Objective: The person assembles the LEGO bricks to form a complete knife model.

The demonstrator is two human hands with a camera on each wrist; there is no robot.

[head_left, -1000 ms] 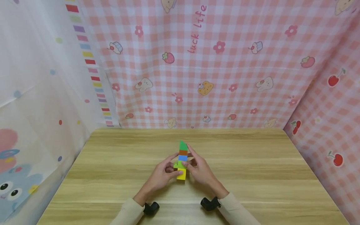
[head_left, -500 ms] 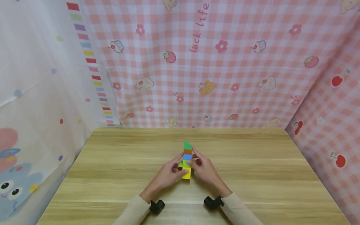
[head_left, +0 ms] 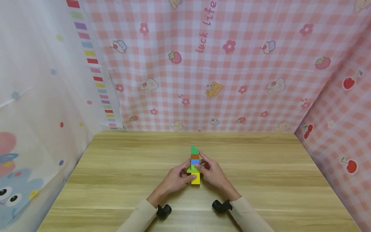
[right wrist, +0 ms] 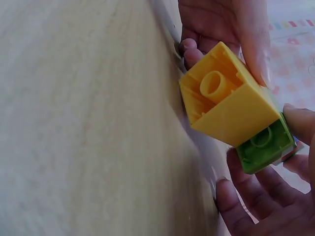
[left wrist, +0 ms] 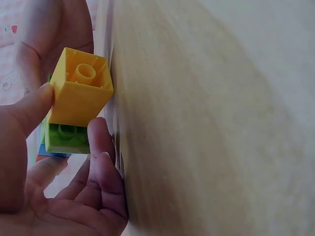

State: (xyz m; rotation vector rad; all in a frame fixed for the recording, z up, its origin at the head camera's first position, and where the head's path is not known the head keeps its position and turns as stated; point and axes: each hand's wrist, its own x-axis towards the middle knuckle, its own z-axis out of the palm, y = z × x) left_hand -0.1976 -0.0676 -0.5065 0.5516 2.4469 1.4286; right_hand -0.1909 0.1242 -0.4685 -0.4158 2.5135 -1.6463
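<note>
both hands meet over the middle of the wooden table (head_left: 261, 180), holding a stack (head_left: 195, 166) of toy bricks between them. the left hand (head_left: 174, 179) has its thumb and fingers curled round the lower left side of the stack, and the right hand (head_left: 213, 175) pinches it from the right. the stack is lifted off the table: both wrist views look up into the hollow underside of the yellow brick (left wrist: 78, 93), with fingertips just beside the table surface. from the bottom up the bricks run yellow, light green (right wrist: 263, 145), blue (head_left: 195, 161), orange (head_left: 195, 156), and a dark green brick (head_left: 194, 149) with a sloped top. in the left wrist view the thumb (left wrist: 27, 115) presses the yellow brick's side. in the right wrist view the right hand's fingers lie under and beside the light green brick. pink checked cloth (head_left: 237, 64) with cartoon prints hangs behind the table and on its right, and a pale cloth (head_left: 37, 96) on the left.
</note>
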